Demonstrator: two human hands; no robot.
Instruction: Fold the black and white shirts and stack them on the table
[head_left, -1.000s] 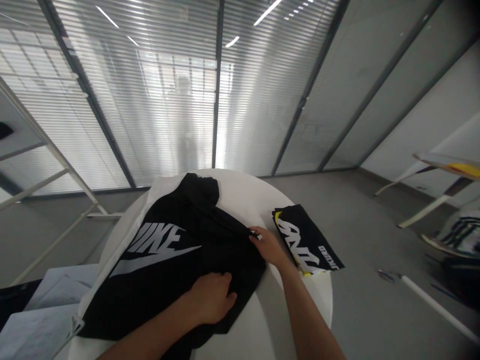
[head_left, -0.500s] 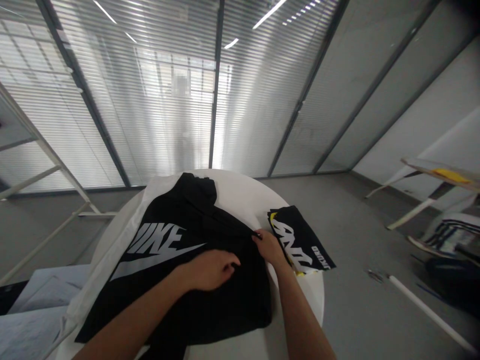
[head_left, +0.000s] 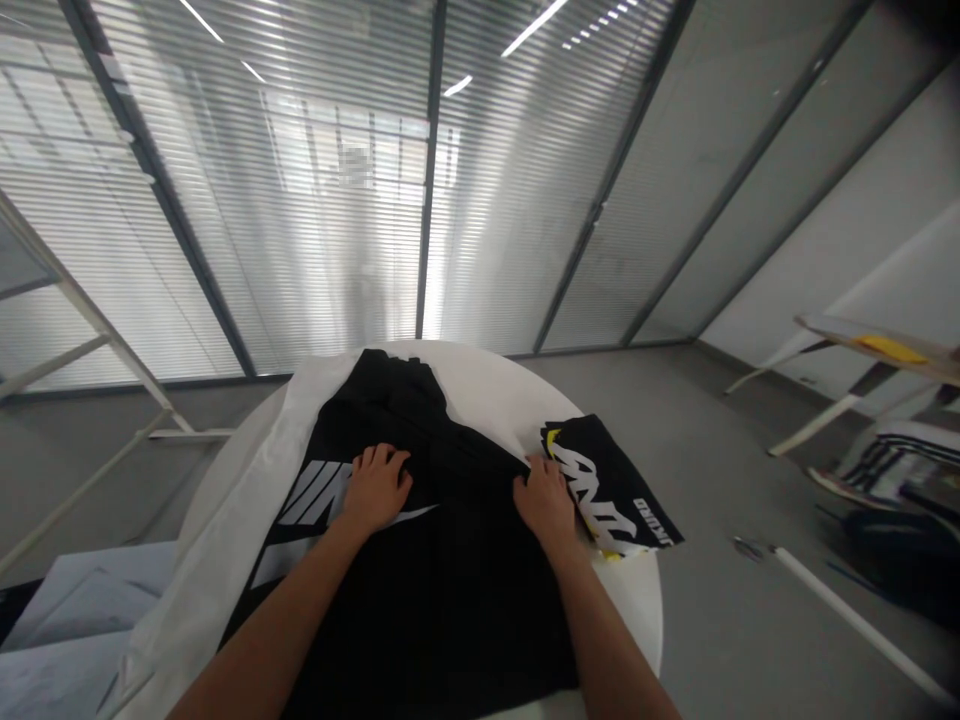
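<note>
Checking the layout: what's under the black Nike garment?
A white sheet shows past the left edge of the black Nike garment, on the round white table. What lies directly beneath the garment is covered.

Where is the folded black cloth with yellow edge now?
In the head view, the folded black cloth lies on the right of the round white table, beside the right hand and the black Nike garment.
</note>
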